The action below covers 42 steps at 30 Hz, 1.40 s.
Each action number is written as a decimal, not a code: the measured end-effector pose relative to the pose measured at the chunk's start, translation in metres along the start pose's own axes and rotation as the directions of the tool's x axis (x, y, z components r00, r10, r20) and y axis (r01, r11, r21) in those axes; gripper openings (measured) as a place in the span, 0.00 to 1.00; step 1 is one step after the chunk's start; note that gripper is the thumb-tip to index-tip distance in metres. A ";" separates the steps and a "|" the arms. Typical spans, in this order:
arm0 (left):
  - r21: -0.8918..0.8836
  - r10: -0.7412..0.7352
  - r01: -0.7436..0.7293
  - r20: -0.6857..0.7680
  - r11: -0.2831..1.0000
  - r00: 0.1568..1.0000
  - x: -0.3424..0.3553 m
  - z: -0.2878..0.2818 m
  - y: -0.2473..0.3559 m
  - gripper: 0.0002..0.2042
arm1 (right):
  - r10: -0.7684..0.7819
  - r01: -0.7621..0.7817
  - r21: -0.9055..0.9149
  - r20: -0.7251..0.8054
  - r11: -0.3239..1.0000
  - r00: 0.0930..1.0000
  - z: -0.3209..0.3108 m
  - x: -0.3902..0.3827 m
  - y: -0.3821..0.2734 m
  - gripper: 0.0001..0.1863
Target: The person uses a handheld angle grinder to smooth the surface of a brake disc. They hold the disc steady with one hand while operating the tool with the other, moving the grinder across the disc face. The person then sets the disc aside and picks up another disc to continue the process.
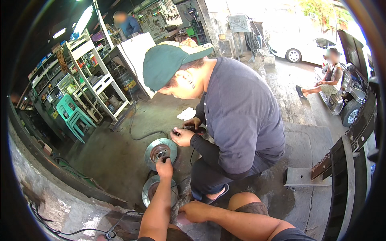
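Two grey brake discs lie on the concrete floor. My left hand (pixel 164 167) reaches forward to the upper brake disc (pixel 152 154), fingers curled on the lower edge of its centre hub. My left forearm crosses and partly hides the lower brake disc (pixel 148 188). Beside that disc my right hand (pixel 194 211) rests low on the floor with nothing in it, close to my bare knee (pixel 245 201). A co-worker in a green cap (pixel 165 60) and dark shirt squats opposite me, both hands (pixel 183 134) on a small dark part just above the upper disc.
A black cable (pixel 138 134) snakes over the floor towards white shelving (pixel 94 76) and green plastic stools (pixel 72 114) at left. A white rag (pixel 187 113) lies behind the co-worker. At right are a metal plate (pixel 299 176), dark vehicle bodywork (pixel 350 160), a seated person (pixel 330 78) and a white car (pixel 305 46).
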<state>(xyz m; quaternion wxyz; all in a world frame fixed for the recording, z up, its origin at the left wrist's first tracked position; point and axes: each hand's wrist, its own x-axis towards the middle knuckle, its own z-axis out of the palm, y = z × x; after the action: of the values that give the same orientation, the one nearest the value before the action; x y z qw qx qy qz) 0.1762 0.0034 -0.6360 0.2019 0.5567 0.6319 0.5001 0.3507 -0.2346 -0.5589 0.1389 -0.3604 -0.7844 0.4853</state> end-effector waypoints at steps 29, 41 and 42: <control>-0.103 0.174 -0.160 0.155 0.982 0.972 0.019 0.003 0.040 0.06 | 0.025 -0.025 0.005 0.000 1.000 1.000 -0.001 -0.001 -0.008 0.25; -0.086 0.172 -0.160 0.150 0.983 0.974 0.025 -0.003 0.088 0.09 | -0.004 0.004 -0.004 -0.019 1.000 1.000 0.002 0.000 0.002 0.23; -0.077 0.190 -0.180 0.143 0.981 0.971 0.026 -0.003 0.090 0.09 | -0.007 0.007 -0.001 -0.024 1.000 1.000 0.005 0.002 0.004 0.23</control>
<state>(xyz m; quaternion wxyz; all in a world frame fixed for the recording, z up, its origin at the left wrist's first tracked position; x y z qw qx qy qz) 0.2110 0.0150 -0.5500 0.2187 0.6424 0.5443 0.4932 0.3487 -0.2355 -0.5653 0.1500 -0.3637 -0.7841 0.4801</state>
